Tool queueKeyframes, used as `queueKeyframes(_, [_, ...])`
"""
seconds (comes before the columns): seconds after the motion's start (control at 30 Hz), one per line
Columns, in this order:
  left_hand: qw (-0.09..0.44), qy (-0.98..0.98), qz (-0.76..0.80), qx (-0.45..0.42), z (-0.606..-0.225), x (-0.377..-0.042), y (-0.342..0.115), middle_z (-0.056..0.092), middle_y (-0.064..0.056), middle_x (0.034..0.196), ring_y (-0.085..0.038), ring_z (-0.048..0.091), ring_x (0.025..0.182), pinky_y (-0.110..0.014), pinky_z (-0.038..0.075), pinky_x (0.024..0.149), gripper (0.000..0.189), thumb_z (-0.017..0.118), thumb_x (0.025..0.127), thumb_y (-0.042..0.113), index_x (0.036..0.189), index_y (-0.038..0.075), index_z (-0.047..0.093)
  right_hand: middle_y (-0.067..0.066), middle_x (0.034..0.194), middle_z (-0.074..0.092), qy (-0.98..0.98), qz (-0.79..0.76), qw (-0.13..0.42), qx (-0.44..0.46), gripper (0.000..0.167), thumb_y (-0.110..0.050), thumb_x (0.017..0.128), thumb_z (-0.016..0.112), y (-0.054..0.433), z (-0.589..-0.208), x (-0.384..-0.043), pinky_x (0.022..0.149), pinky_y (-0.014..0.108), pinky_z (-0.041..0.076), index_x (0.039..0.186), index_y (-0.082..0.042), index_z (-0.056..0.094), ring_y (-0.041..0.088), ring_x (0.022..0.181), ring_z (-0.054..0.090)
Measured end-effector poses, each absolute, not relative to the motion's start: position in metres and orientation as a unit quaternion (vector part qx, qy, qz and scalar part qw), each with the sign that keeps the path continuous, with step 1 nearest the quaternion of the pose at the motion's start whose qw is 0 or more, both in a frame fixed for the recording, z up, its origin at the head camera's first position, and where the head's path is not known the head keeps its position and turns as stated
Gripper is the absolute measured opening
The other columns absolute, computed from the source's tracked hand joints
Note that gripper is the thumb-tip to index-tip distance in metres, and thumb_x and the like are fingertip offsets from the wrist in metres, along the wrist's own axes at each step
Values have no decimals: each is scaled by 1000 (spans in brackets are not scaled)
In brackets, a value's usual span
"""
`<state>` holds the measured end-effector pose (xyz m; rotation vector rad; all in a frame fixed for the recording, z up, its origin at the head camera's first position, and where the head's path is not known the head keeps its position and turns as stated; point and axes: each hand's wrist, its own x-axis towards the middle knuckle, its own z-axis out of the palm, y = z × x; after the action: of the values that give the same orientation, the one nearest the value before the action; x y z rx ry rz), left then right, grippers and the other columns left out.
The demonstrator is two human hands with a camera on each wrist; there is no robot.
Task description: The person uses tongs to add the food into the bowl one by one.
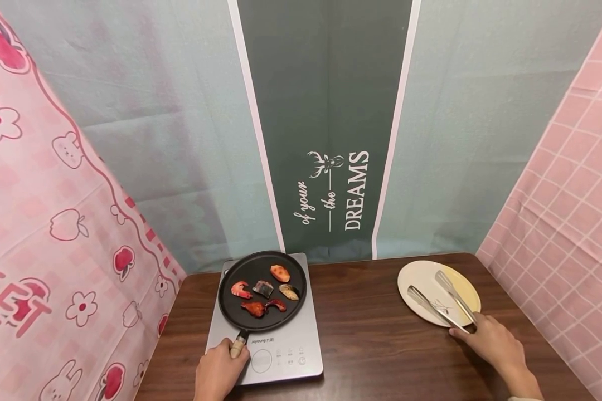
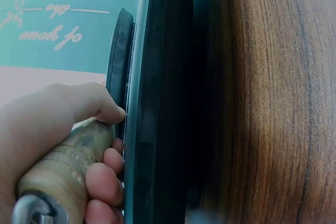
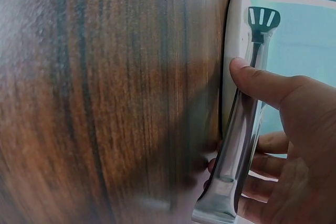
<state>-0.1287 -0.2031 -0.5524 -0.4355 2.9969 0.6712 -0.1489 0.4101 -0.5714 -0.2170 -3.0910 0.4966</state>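
Note:
My left hand [image 1: 221,370] grips the wooden handle [image 2: 68,166] of a round black frying pan [image 1: 251,267], which sits on a silver induction cooker [image 1: 306,334]. In the pan lie a shrimp [image 1: 241,289], a dark-skinned fish piece [image 1: 263,288], a browned drumstick-like piece [image 1: 253,309], a curled reddish piece [image 1: 276,304], an orange oval piece [image 1: 280,273] and a yellowish one [image 1: 289,292]. My right hand [image 1: 496,341] holds metal tongs [image 3: 231,145] between thumb and fingers. The tongs' two slotted heads are spread apart over a cream-and-yellow plate [image 1: 411,273], nothing between them.
Both cooker and plate stand on a dark brown wooden table [image 1: 356,317], with bare wood between them. Behind hangs a grey-green cloth [image 1: 326,83] with lettering. Pink patterned cloths flank the table on the left [image 1: 35,195] and the right [image 1: 572,223].

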Motion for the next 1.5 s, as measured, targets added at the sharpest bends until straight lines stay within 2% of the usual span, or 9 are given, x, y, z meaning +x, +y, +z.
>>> queueKeyframes(0.63, [10,970,209,-127,-551,-129,-205,57,-4,64,-23,53,60,-45,44,57,33,72,84,38,85,6,67,43,121,60,-985,158,15,-61,96,-69,86,75,411,-572,-151,71,74,48,134,12,56,69,109,59])
queueKeyframes(1.1, [7,976,183,-117,-550,-128,-203,59,-7,66,-26,58,60,-49,47,58,35,73,85,37,89,3,67,44,127,56,-984,162,-1,-68,101,-72,86,73,411,-574,-150,73,77,48,138,12,52,69,114,56])
queueKeyframes(1.2, [-12,978,175,-109,-551,-127,-203,58,-7,64,-26,58,58,-49,47,56,34,74,85,36,85,3,65,45,127,56,-984,162,2,-68,102,-72,87,73,412,-574,-150,73,77,48,139,13,52,69,114,56])
queueKeyframes(1.33, [-63,980,167,-89,-553,-124,-203,57,-7,63,-29,59,54,-50,46,52,32,77,83,32,79,5,61,45,124,55,-984,165,-1,-71,104,-72,87,72,414,-573,-149,72,75,49,140,15,49,69,112,57])
queueKeyframes(1.5, [-119,978,163,-62,-553,-122,-203,57,-5,69,-34,62,56,-51,47,52,36,82,82,33,82,7,57,46,126,52,-982,175,8,-74,104,-71,90,70,416,-568,-146,72,75,49,142,16,46,71,112,55])
